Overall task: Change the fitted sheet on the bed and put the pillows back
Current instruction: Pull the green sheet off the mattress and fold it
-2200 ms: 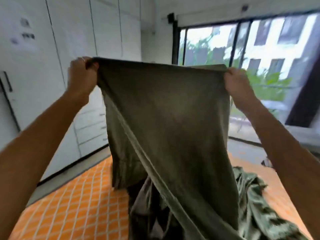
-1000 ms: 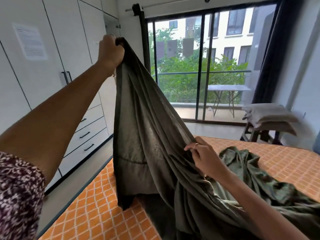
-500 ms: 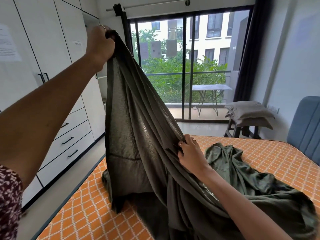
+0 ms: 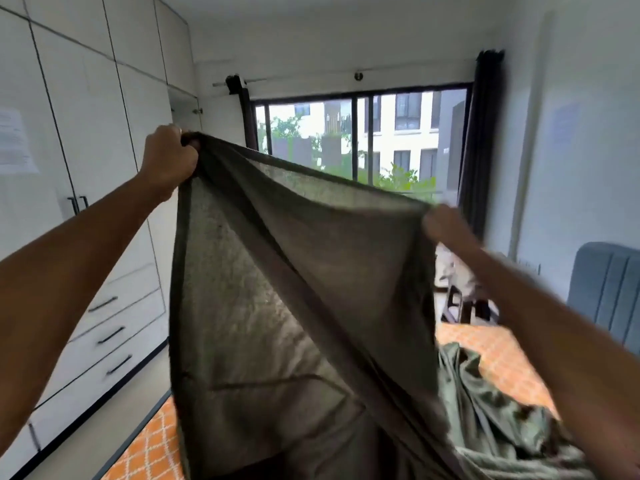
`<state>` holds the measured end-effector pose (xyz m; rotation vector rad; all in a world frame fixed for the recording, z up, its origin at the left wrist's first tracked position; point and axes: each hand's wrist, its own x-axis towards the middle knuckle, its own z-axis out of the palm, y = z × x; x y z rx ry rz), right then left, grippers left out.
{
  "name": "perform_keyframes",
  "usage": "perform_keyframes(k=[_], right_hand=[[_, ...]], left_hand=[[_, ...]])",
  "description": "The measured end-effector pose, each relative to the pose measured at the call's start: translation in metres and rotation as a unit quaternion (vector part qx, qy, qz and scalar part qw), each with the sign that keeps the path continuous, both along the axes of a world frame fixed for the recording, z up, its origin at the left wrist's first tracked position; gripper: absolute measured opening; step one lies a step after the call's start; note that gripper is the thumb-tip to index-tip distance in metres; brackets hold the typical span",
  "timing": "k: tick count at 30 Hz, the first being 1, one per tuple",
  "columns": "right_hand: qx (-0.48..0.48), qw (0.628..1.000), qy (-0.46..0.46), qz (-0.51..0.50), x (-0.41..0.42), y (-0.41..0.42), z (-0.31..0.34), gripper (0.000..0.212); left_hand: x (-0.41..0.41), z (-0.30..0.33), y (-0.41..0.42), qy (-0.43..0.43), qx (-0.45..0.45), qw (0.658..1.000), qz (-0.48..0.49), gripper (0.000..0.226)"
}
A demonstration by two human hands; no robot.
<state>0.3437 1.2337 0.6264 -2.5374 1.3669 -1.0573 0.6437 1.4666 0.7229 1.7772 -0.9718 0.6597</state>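
A dark olive-green fitted sheet (image 4: 298,289) hangs spread in front of me, its lower part bunched on the bed. My left hand (image 4: 169,161) grips one upper corner, raised high at the left. My right hand (image 4: 446,226), blurred by motion, grips the top edge lower at the right. The bed's mattress (image 4: 498,358) has an orange cover with a white lattice pattern and shows at the right and lower left. The pillows (image 4: 453,271) sit stacked on a dark stool past the bed, mostly hidden behind my right arm.
White wardrobe doors and drawers (image 4: 114,327) line the left wall, with a strip of floor (image 4: 114,431) between them and the bed. A glass balcony door (image 4: 363,143) with dark curtains is ahead. A blue padded headboard (image 4: 602,289) stands at the right.
My right hand has risen from the middle of the sheet to its top edge and pulled it out wide to the right. My left hand has lowered a little; the view tilted up.
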Motion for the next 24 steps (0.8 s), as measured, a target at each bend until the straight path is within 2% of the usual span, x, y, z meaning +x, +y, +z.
perform_keyframes(k=[1, 2, 4, 6, 8, 10, 11, 12, 15, 17, 19, 20, 21, 24], right_hand=[[-0.084, 0.996, -0.017, -0.002, -0.012, -0.006, 0.051, 0.049], [-0.128, 0.99, -0.056, -0.012, -0.024, -0.006, 0.097, 0.061], [-0.198, 0.959, -0.198, -0.027, -0.045, -0.002, 0.178, 0.054], [-0.24, 0.938, -0.245, -0.048, -0.054, 0.007, 0.217, 0.039], [-0.233, 0.954, -0.186, -0.025, -0.063, 0.006, 0.215, 0.024], [-0.199, 0.98, 0.02, -0.003, -0.074, -0.001, 0.194, 0.016], [-0.195, 0.976, 0.102, -0.007, -0.084, -0.004, 0.19, 0.02], [-0.205, 0.97, 0.127, -0.019, -0.095, -0.003, 0.195, 0.023], [-0.25, 0.965, 0.047, -0.062, -0.119, 0.013, 0.24, 0.029], [-0.273, 0.958, -0.077, -0.039, -0.127, 0.019, 0.27, 0.027], [-0.285, 0.939, -0.19, 0.017, -0.124, 0.02, 0.271, 0.022], [-0.272, 0.942, -0.191, 0.046, -0.122, 0.018, 0.258, 0.019], [-0.241, 0.956, -0.154, 0.072, -0.12, 0.015, 0.24, 0.018], [-0.127, 0.985, 0.019, 0.113, -0.126, 0.001, 0.19, 0.021]], left_hand=[[0.0, 0.015, -0.002, -0.01, -0.017, 1.0, -0.001, 0.032], [-0.002, 0.032, -0.004, -0.016, -0.041, 0.999, -0.009, 0.029], [-0.012, 0.071, -0.009, -0.013, -0.112, 0.993, -0.037, 0.031], [-0.013, 0.099, -0.01, 0.023, -0.179, 0.982, -0.056, 0.031], [0.001, 0.108, -0.011, 0.102, -0.223, 0.966, -0.085, 0.031], [0.015, 0.1, -0.01, 0.194, -0.222, 0.951, -0.092, 0.033], [0.018, 0.094, -0.011, 0.212, -0.205, 0.952, -0.087, 0.032], [0.022, 0.094, -0.013, 0.207, -0.185, 0.957, -0.084, 0.03], [0.011, 0.126, -0.016, 0.15, -0.176, 0.969, -0.088, 0.03], [0.0, 0.162, -0.016, 0.134, -0.213, 0.962, -0.107, 0.034], [-0.002, 0.177, -0.006, 0.127, -0.26, 0.951, -0.106, 0.032], [0.003, 0.171, -0.001, 0.136, -0.268, 0.949, -0.095, 0.031], [0.008, 0.158, 0.002, 0.153, -0.265, 0.948, -0.083, 0.032], [0.017, 0.103, 0.001, 0.233, -0.193, 0.95, -0.076, 0.03]])
